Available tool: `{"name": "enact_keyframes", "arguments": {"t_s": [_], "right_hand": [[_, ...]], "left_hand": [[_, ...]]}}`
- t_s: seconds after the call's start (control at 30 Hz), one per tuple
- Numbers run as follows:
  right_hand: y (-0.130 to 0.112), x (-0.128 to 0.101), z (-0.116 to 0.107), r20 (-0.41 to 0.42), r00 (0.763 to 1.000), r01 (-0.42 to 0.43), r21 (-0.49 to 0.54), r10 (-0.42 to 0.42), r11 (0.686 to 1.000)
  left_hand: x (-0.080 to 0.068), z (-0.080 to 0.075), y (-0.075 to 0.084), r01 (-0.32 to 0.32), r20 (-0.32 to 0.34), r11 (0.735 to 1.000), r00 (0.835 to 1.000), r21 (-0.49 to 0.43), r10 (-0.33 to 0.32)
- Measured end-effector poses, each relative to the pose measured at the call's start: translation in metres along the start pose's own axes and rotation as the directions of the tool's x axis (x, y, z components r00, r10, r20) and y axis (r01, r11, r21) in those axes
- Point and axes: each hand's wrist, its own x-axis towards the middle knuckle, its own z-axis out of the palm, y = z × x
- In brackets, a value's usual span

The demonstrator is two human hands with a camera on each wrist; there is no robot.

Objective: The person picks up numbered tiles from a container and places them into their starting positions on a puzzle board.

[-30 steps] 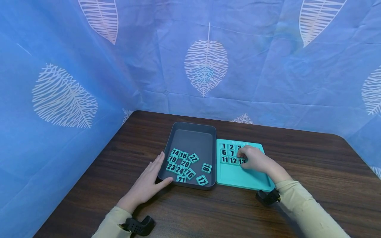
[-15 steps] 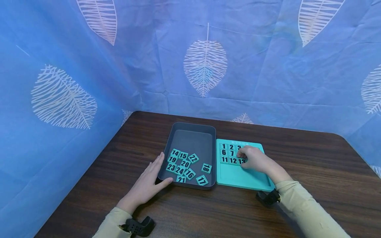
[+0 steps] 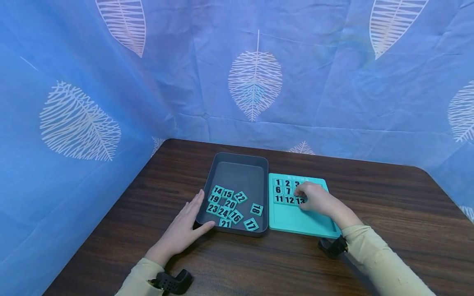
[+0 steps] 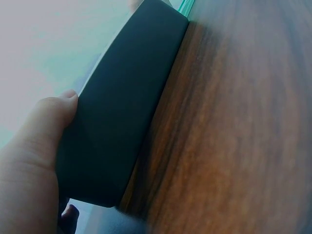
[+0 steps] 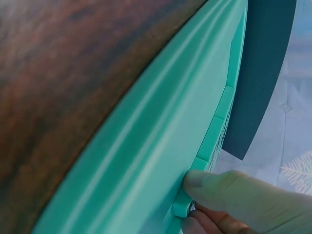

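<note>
My left hand (image 3: 181,226) rests against the near left corner of a dark grey tray (image 3: 242,158), its fingers straight along the left side. In the left wrist view, the thumb (image 4: 53,114) lies against the tray's near wall. Loose number tiles, among them tile 18 (image 3: 256,209) and tile 17 (image 3: 251,224), lie in the tray. My right hand (image 3: 318,199) is over a turquoise number board (image 3: 296,220) and pinches number tile 13 (image 3: 299,201), beside tile 12 (image 3: 289,200). In the right wrist view, the thumb (image 5: 219,187) presses that tile's near edge. The hand hides the board's upper right part.
Tray and board stand side by side on a dark wooden table (image 3: 389,197). Behind and to the left hangs a blue cloth (image 3: 314,74) with white leaf prints. Each wrist wears a black camera band (image 3: 172,281).
</note>
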Motion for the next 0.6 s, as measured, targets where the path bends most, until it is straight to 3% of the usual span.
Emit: {"name": "enact_keyframes", "arguments": {"t_s": [0.17,0.4,0.6], "right_hand": [[-0.007,-0.001,-0.004,-0.012,1.000,0.010,0.015,-0.010,1.000],[-0.032,0.004,-0.015,-0.126,0.987,0.100,0.028,-0.096,0.995],[-0.046,0.013,-0.017,-0.166,0.980,0.128,0.090,-0.112,0.988]], "left_hand": [[-0.001,0.001,0.000,0.004,0.013,1.000,1.000,-0.003,-0.004],[0.000,0.001,-0.001,0.015,0.004,1.000,1.000,0.004,-0.015],[0.001,0.001,-0.001,0.006,0.000,1.000,1.000,0.007,-0.006]]}}
